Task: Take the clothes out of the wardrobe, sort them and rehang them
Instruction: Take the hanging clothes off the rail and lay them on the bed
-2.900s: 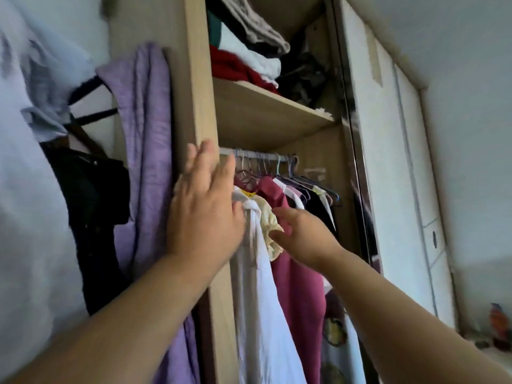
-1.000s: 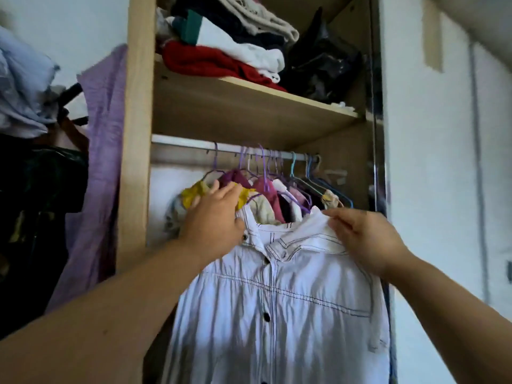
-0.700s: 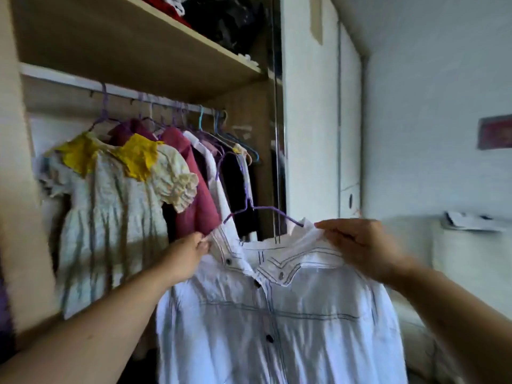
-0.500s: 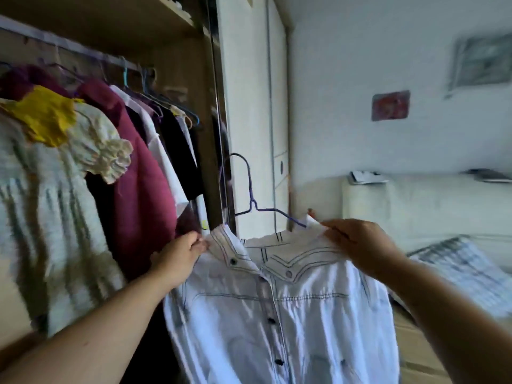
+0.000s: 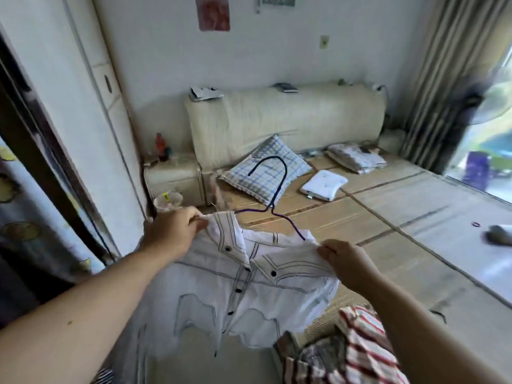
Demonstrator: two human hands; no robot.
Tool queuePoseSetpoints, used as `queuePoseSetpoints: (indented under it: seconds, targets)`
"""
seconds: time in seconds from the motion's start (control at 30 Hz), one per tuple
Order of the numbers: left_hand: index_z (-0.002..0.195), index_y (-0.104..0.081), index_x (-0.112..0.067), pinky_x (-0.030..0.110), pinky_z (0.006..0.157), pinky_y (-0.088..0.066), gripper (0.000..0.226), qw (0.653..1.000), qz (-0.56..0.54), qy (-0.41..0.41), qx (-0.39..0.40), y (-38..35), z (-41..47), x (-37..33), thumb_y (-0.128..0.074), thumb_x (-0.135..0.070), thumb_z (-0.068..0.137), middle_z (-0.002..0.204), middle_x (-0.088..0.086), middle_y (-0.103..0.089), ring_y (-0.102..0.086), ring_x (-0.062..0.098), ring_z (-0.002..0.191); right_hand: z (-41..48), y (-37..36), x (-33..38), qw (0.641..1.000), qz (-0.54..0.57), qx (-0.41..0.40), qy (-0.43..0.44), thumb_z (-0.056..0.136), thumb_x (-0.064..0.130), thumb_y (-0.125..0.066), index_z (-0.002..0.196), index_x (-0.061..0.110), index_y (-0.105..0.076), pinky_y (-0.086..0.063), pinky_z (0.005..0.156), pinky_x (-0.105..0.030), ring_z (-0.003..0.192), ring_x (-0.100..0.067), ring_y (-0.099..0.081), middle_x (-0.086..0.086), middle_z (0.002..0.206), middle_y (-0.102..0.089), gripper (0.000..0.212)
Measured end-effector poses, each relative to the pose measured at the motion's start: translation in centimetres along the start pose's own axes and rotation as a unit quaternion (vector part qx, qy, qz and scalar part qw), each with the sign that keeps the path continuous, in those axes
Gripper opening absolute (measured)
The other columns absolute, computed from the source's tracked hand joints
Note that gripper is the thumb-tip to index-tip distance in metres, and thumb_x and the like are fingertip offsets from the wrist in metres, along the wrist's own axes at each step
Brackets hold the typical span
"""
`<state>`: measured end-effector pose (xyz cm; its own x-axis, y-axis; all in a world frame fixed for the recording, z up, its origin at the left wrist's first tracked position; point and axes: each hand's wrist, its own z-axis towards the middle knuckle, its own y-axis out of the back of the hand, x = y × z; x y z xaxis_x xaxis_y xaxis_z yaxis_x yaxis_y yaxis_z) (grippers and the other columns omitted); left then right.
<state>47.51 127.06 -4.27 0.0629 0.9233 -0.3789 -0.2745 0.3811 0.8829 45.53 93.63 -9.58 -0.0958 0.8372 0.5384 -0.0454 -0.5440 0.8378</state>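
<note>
Head view showed both hands, left hand (image 5: 173,231) and right hand (image 5: 346,263), pinching the white shirt (image 5: 243,289) on its hanger (image 5: 273,195); next, lay it on the bed (image 5: 388,217).

— Left arm? 
— Bare, stretched forward from the lower left corner, rising toward the middle. Left hand (image 5: 173,231) back-up, knuckles toward me, fingers (image 5: 198,221) curled shut and pinching the left shoulder of the white shirt (image 5: 243,295).

— Right arm? 
— Bare, coming in from the lower right, forearm angled up and inward. Right hand (image 5: 345,263) lower than the left, thumb and fingers closed on the shirt's right shoulder.

— Between them? 
— Hands well apart, wrists roughly straight.
</note>
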Motion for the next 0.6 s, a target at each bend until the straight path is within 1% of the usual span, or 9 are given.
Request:
queuePoseSetpoints:
  seconds: [0.07,0.17,0.2,0.27,0.3,0.37,0.43,0.5,0.6]
  targets:
    - [0.087,-0.067,-0.029,0.04,0.083,-0.047,0.024,0.997,-0.024,-0.043,0.054,-3.0,-0.3,-3.7,-0.056,-0.05,0.088,0.096,0.001,-0.07,-0.062,0.026,0.098,-3.2,1.4,-4.1,0.998,-0.008,-0.004,-0.061,0.092,0.026,-0.055,0.058,0.028,-0.044,-0.028,0.055,-0.032,0.067,-0.019,-0.046,0.009,0.058,-0.046,0.036]
    - [0.073,-0.056,-0.033,0.042,0.086,-0.046,0.022,0.986,-0.055,-0.085,0.136,-7.8,-1.0,-10.0,-0.056,-0.049,0.088,0.091,0.002,-0.068,-0.061,0.027,0.095,-8.0,3.8,-10.4,0.989,-0.005,-0.018,-0.148,0.09,0.026,-0.057,0.059,0.026,-0.046,-0.032,0.056,-0.03,0.067,-0.021,-0.049,0.008,0.059,-0.049,0.034]
    - [0.071,-0.053,-0.033,0.04,0.084,-0.046,0.024,0.981,-0.062,-0.095,0.16,-9.6,-1.4,-12.5,-0.056,-0.048,0.089,0.088,0.001,-0.066,-0.06,0.026,0.093,-9.7,4.9,-12.7,0.983,-0.004,-0.024,-0.18,0.09,0.025,-0.058,0.058,0.025,-0.046,-0.033,0.057,-0.03,0.066,-0.021,-0.05,0.007,0.059,-0.049,0.034]
    - [0.068,-0.051,-0.029,0.036,0.076,-0.045,0.028,0.967,-0.08,-0.121,0.211,-13.1,-2.2,-17.5,-0.055,-0.046,0.089,0.083,0.001,-0.063,-0.06,0.027,0.089,-13.0,7.0,-17.0,0.971,0.0,-0.034,-0.237,0.089,0.024,-0.059,0.058,0.022,-0.048,-0.035,0.056,-0.03,0.062,-0.017,-0.048,0.007,0.057,-0.05,0.033]
    - [0.067,-0.05,-0.028,0.036,0.075,-0.043,0.03,0.958,-0.082,-0.134,0.239,-14.9,-2.6,-20.0,-0.055,-0.046,0.09,0.081,0.002,-0.062,-0.059,0.028,0.088,-14.5,8.0,-19.2,0.964,0.004,-0.04,-0.263,0.089,0.023,-0.059,0.058,0.02,-0.049,-0.036,0.056,-0.028,0.06,-0.016,-0.048,0.007,0.056,-0.05,0.032]
    - [0.068,-0.051,-0.028,0.039,0.081,-0.043,0.03,0.946,-0.072,-0.148,0.278,-18.1,-3.3,-24.5,-0.053,-0.048,0.09,0.082,0.002,-0.061,-0.058,0.028,0.087,-16.7,9.9,-23.0,0.95,0.018,-0.049,-0.309,0.089,0.024,-0.06,0.062,0.018,-0.056,-0.036,0.055,-0.026,0.059,-0.015,-0.049,0.005,0.057,-0.052,0.028]
    - [0.078,-0.056,-0.027,0.04,0.083,-0.042,0.028,0.94,-0.055,-0.157,0.296,-21.4,-3.4,-28.8,-0.051,-0.051,0.09,0.083,-0.001,-0.06,-0.056,0.026,0.086,-18.3,11.6,-26.8,0.939,0.023,-0.041,-0.34,0.09,0.026,-0.059,0.066,0.021,-0.06,-0.035,0.049,-0.02,0.056,-0.007,-0.049,0.008,0.06,-0.056,0.025]
    - [0.086,-0.06,-0.026,0.039,0.085,-0.043,0.028,0.937,-0.036,-0.168,0.304,-24.4,-3.3,-32.2,-0.05,-0.051,0.091,0.087,-0.003,-0.06,-0.054,0.024,0.087,-19.1,12.3,-30.1,0.931,0.048,-0.031,-0.362,0.092,0.026,-0.058,0.065,0.026,-0.06,-0.035,0.045,-0.015,0.056,-0.002,-0.05,0.011,0.061,-0.058,0.027]
    - [0.088,-0.06,-0.025,0.042,0.09,-0.041,0.027,0.927,-0.003,-0.178,0.329,-29.4,-2.8,-36.3,-0.047,-0.048,0.093,0.093,-0.003,-0.062,-0.055,0.025,0.095,-19.2,12.0,-35.1,0.917,0.079,-0.013,-0.391,0.093,0.028,-0.055,0.066,0.028,-0.059,-0.035,0.042,-0.013,0.055,-0.003,-0.052,0.011,0.062,-0.059,0.027]
